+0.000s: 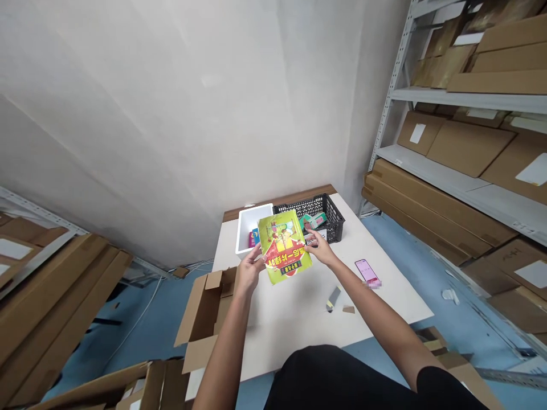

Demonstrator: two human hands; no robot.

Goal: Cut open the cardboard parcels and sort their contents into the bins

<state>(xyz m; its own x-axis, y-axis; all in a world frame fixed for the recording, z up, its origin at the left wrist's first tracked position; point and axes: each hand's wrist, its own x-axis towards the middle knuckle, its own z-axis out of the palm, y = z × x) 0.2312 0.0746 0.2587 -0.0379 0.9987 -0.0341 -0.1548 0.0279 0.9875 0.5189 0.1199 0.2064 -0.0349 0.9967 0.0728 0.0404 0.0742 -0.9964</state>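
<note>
A flat yellow-green packet with red print is held up over the white table, one hand on each side edge. My left hand is closed on its left edge. My right hand pinches its right edge. Just behind the packet stand a white tub and a black mesh basket with small boxes inside.
A phone with a pink screen lies on the table at the right, a small dark tool nearer me. An open cardboard box stands at the table's left edge. Shelves of flat cartons line the right wall, more cartons lean at the left.
</note>
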